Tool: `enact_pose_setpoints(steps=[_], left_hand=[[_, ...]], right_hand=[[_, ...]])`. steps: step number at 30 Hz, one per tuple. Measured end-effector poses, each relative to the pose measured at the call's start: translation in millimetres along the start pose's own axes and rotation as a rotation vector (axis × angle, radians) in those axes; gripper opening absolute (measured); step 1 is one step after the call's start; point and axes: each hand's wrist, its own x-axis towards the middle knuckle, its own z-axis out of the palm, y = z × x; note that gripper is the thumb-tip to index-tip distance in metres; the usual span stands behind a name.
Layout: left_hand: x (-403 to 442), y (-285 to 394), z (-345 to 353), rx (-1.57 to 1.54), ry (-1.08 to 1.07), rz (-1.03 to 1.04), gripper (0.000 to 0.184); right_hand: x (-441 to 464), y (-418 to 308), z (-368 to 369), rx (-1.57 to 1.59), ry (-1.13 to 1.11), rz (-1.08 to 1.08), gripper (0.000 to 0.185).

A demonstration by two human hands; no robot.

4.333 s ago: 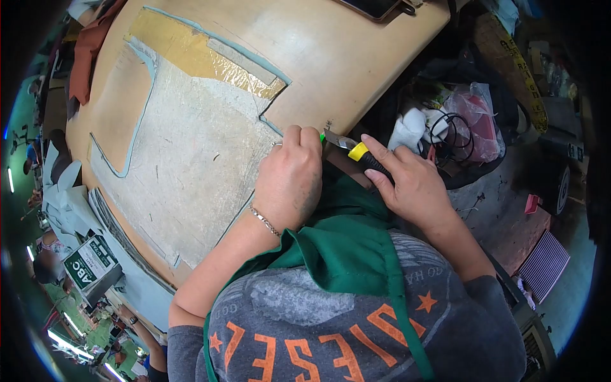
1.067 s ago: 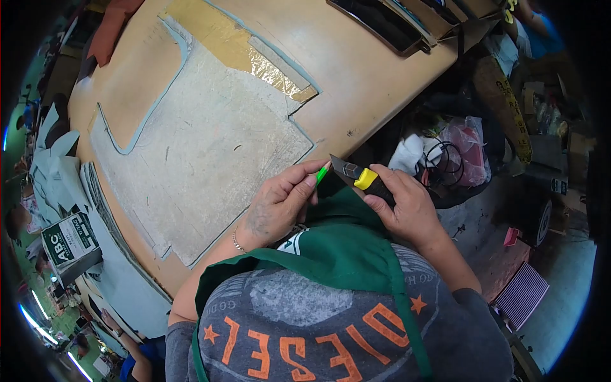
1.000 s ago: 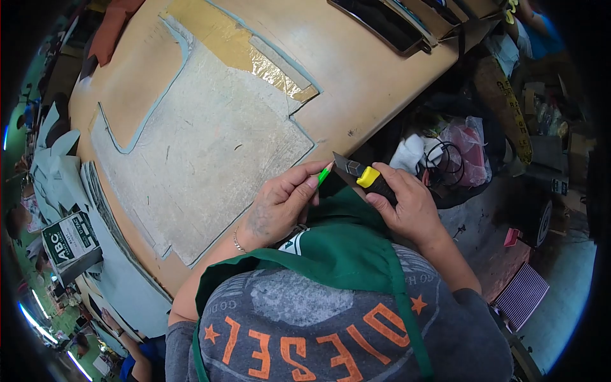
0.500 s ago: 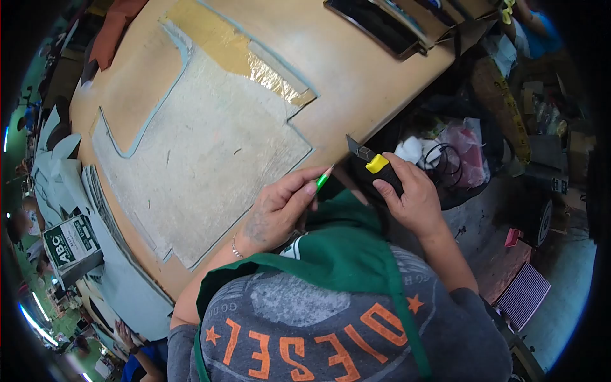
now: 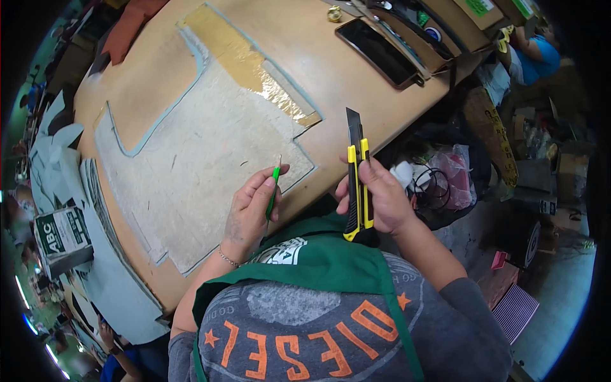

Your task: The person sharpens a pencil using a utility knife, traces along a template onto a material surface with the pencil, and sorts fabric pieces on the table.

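My left hand [image 5: 249, 202] is closed around a green pencil [image 5: 273, 189], its tip pointing up and away from me. In my right hand [image 5: 384, 197] is a black-and-yellow utility knife [image 5: 357, 191], held upright with the blade extended at the top. Beyond my left hand a grey-white pattern sheet [image 5: 197, 172] lies flat on the tan table [image 5: 347, 130]. Shiny brown tape [image 5: 235, 54] covers its far arm, and blue-green material shows along several of its edges. Both tools are held apart from each other, near the table's front edge.
A phone [image 5: 377, 52] and a small gold round item [image 5: 335, 13] lie at the far right of the table. Stacked grey-green sheets [image 5: 121, 248] and an ABC box [image 5: 60, 235] are at left. A bag with plastic and cables [image 5: 445, 175] is at right. A person in blue [image 5: 541, 54] sits beyond.
The utility knife has turned from tilted to upright, showing its full length, and moved slightly left. My left hand has shifted left, and the pencil now points more upward. My view has shifted slightly.
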Motion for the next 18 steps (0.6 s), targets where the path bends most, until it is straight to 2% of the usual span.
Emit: enact_pose_setpoints(steps=[3, 6, 7, 8, 13, 17, 18], left_hand=[[-3.6, -1.5, -14.8, -0.058, 0.041, 0.025, 0.03], [-5.7, -1.2, -23.7, -0.142, 0.085, 0.02, 0.031], [-6.4, -0.6, -25.6, -0.143, 0.101, 0.025, 0.032], [-6.3, 0.2, -25.6, -0.142, 0.116, 0.03, 0.034], [-7.0, 6.9, -31.4, -0.24, 0.108, 0.042, 0.037], [-6.2, 7.1, -34.2, -0.353, 0.069, 0.024, 0.038], [-5.2, 4.8, -34.4, -0.375, 0.054, 0.024, 0.038]], right_hand=[[-0.5, 18.9, 11.1, -0.099, 0.001, 0.061, 0.036], [-2.8, 23.2, 16.8, -0.049, 0.018, 0.109, 0.038], [-4.3, 22.5, 17.1, -0.061, -0.046, 0.086, 0.029], [-6.2, 21.3, 20.0, -0.042, -0.079, 0.083, 0.031], [-15.2, 27.8, 12.3, -0.046, -0.177, 0.064, 0.057], [-22.5, 23.7, 17.5, 0.039, -0.157, 0.118, 0.078], [-22.2, 22.1, 16.6, 0.019, -0.169, 0.116, 0.078]])
